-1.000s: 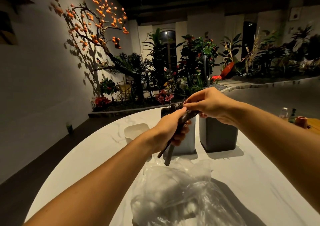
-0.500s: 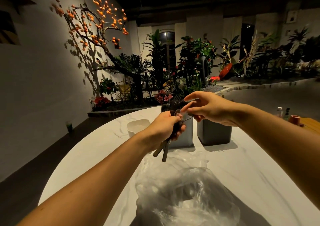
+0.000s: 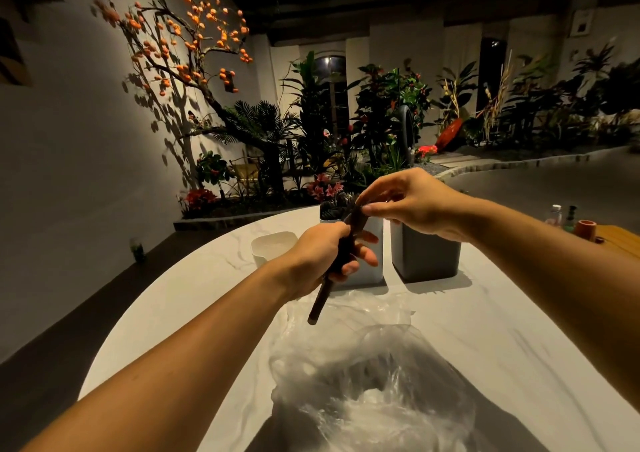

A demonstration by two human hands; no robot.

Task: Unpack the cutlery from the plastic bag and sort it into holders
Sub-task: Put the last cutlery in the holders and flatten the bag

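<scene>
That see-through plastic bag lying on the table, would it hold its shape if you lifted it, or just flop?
The plastic bag would probably flop: it lies crumpled in soft folds on the table. It looks thin and see-through, so likely very light and easily shifted by a nudge. Its glossy film may be slippery to pinch.

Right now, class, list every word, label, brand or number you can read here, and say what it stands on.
None can be read.
Small bottles at the far right: any labels too small and blurred.
Framed picture on the back wall: too dim to read.
Grey holder, white holder, plastic bag: no print visible.
</scene>
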